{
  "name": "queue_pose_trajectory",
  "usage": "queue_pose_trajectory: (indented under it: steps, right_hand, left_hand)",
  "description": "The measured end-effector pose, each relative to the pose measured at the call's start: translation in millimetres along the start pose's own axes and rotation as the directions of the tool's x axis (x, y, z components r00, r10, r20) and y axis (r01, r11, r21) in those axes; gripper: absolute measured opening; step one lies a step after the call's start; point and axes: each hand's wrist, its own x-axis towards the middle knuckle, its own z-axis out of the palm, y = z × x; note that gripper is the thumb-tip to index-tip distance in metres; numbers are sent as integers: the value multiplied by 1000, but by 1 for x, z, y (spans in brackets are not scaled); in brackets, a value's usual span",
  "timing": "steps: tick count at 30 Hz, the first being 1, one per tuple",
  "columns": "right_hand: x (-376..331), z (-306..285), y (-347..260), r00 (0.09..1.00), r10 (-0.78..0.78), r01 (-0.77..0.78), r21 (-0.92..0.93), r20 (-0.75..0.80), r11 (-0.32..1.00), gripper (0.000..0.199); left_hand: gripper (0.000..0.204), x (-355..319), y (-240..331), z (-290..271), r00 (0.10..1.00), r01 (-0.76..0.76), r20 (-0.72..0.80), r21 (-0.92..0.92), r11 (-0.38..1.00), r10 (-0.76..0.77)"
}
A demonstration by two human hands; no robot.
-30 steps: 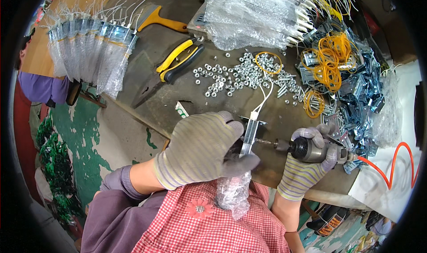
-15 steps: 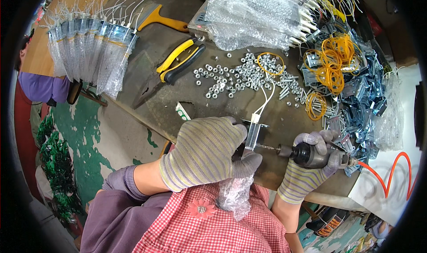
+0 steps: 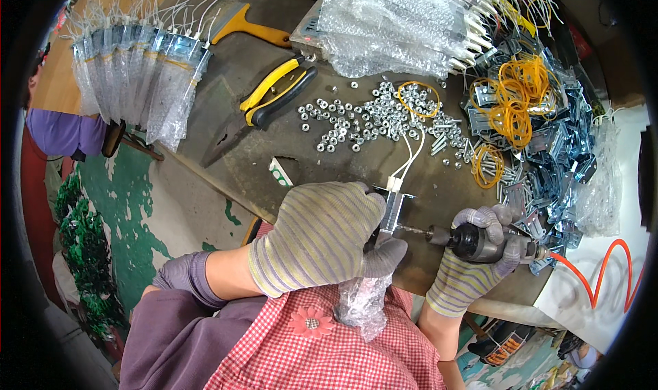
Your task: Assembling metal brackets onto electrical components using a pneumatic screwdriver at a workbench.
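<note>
My left hand (image 3: 322,236), in a striped knit glove, is closed round a bubble-wrapped part (image 3: 391,208). The part has a metal bracket at its top end and two white wires leading away from it. Its bubble wrap hangs below my fingers against the red checked apron (image 3: 274,359). In my right hand (image 3: 473,266), gloved the same way, is a black pneumatic screwdriver (image 3: 480,242) with a red coiled hose (image 3: 582,273). Its bit points left at the bracket's side; whether the tip touches a screw is too small to tell.
Loose nuts (image 3: 363,119) and screws (image 3: 490,164) lie beyond my hands. Yellow-handled pliers (image 3: 257,112) and a brush (image 3: 250,30) are farther left. Wrapped parts (image 3: 391,20) are stacked at the back, more (image 3: 140,81) at the left. Metal brackets (image 3: 555,157) and rubber bands (image 3: 517,99) pile up on the right.
My left hand and the wrapped part have shifted very slightly to the right. The screwdriver stays nearly in place, still pointed at the bracket.
</note>
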Motion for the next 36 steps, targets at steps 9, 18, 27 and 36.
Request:
queue_pose_trajectory:
  steps: [9,18,27,36]
  right_hand:
    - [-1,-2,-4,1000,-4,4,18,-4,1000,49]
    - [2,-6,-14,996,-85,85,-27,5,996,43]
    - [3,-1,-5,998,-64,67,-279,18,958,37]
    - [4,3,-2,999,-29,20,-260,-31,965,33]
  left_hand:
    - [39,1,-5,-3,996,0,84,13,1000,-1]
    - [14,7,-57,-9,951,189,-279,184,964,-133]
    - [16,-6,-50,-16,976,-27,-181,449,893,121]
    - [9,12,-56,-29,979,-202,154,633,748,134]
